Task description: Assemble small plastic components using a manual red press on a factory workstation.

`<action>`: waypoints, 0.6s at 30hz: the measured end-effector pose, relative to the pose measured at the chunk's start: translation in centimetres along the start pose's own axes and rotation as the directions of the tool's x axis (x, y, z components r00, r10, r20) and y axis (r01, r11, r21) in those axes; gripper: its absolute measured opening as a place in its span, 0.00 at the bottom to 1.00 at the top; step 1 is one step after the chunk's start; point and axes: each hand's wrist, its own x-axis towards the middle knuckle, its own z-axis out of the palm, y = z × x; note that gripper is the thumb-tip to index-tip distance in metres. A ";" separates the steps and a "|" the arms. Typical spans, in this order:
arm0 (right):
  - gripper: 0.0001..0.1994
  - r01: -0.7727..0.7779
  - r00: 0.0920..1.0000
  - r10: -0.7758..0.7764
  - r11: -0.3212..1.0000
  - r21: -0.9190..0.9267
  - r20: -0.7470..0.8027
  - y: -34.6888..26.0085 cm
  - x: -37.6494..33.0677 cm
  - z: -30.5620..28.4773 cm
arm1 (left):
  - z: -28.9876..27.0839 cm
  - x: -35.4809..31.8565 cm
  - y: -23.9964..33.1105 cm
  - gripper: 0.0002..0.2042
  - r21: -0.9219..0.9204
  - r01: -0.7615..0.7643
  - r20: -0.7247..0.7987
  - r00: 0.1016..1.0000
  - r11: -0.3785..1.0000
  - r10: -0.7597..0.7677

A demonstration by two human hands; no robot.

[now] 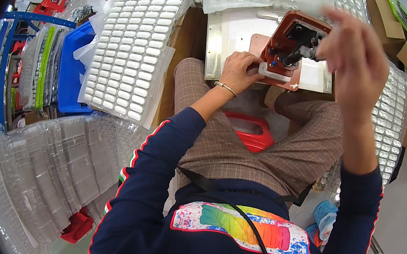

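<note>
At the base of the red-brown press (284, 35), 1 white piece (275, 73) is set low, below the dark mechanism. Its left end is met by the bunched thumb and fingertips of the left hand (241, 73); whether it is pinched or only steadied cannot be told. The right hand (358, 65) is raised beside the upper part of the press, blurred, with the fingers partly curled; whether anything is grasped by it cannot be told.

The placing of the white piece is judged done or nearly done; what is left on it is not shown. Another pale oval piece (267, 15) is laid behind the press on the white board (231, 28). Rows of white pieces are held in the left tray (129, 48), but whether these are finished or waiting cannot be told.
</note>
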 end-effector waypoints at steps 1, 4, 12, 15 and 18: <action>0.17 -0.061 0.998 0.059 0.996 0.071 0.027 0.6 1.8 -0.8 | -0.1 0.2 0.0 0.19 -0.003 -0.008 0.001 1.000 1.000 0.008; 0.17 -0.308 0.949 0.315 0.932 0.191 -0.002 -0.4 5.7 -0.5 | -0.2 0.5 0.1 0.19 -0.002 0.021 0.076 0.997 1.000 -0.021; 0.14 -0.508 0.783 0.528 0.848 0.151 -0.328 14.0 -1.3 -4.3 | -1.0 1.9 -0.6 0.15 -0.133 -0.024 0.148 0.988 0.991 0.044; 0.11 -0.699 0.710 0.685 0.660 -0.275 -0.162 14.6 -7.1 -3.9 | -1.9 3.0 -2.2 0.11 -0.205 0.035 0.122 0.993 0.978 -0.010; 0.09 -0.451 0.855 0.517 0.774 -0.445 0.033 16.4 -11.6 -2.0 | -1.0 5.3 -3.3 0.09 -0.186 0.132 0.073 0.990 0.974 -0.121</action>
